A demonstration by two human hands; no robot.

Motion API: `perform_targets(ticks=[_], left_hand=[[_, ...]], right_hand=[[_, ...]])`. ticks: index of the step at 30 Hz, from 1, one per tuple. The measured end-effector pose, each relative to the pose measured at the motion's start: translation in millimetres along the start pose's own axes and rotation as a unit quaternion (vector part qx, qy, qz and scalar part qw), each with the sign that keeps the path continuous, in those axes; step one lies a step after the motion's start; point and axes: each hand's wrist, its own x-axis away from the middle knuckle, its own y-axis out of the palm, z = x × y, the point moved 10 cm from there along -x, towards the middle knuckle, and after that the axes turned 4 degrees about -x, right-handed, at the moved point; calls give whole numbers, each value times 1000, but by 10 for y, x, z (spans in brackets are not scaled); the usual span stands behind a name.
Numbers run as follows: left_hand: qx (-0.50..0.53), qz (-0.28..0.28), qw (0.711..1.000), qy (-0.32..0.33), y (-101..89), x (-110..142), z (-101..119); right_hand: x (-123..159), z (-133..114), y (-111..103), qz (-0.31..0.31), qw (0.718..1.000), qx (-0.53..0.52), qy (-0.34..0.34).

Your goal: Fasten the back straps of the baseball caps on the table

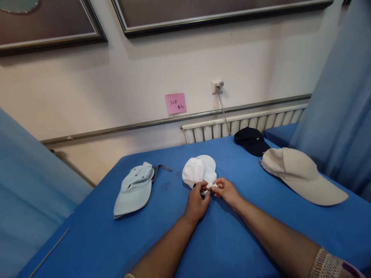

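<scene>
A white baseball cap (193,170) lies on the blue-covered table (174,239), its brim pointing away and its back strap towards me. My left hand (197,202) pinches the strap's left part beside a small metal-looking buckle. From the other side, my right hand (227,191) pinches the white strap end between thumb and fingers. The fingertips of both hands nearly meet at the buckle and partly hide it. To the left rests a pale blue cap (135,187) with its dark strap hanging loose.
On the right lie a beige long-brimmed cap (301,173) and a navy cap (251,139). Blue curtains (26,185) hang at both sides. Behind the table are a radiator (214,129), a rail, and a wall socket (217,87) with a cable. A thin stick (49,253) lies at the left edge.
</scene>
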Motion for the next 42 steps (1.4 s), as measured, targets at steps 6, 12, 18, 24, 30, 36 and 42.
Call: perform_targets(ticks=[6, 12, 18, 24, 30, 36, 42], left_hand=[[-20, -5, 1000, 17, 12, 5, 11], [-37, -11, 999, 22, 20, 14, 32], [-21, -18, 999, 26, 20, 24, 59], [-28, -22, 999, 23, 33, 12, 52], [-29, -23, 999, 23, 45, 20, 40], [-31, -18, 999, 36, 18, 36, 89], [-39, 49, 998, 21, -245, -30, -33]], right_hand=[[-8, 0, -19, 9, 1000, 19, 15], [-24, 25, -9, 6, 999, 26, 21], [-25, 40, -29, 4, 999, 25, 22], [-24, 25, -25, 5, 999, 39, 20], [-19, 6, -37, 10, 998, 51, 20], [-15, -1, -108, 51, 997, 47, 15], [-14, -15, -233, 98, 994, 50, 11]])
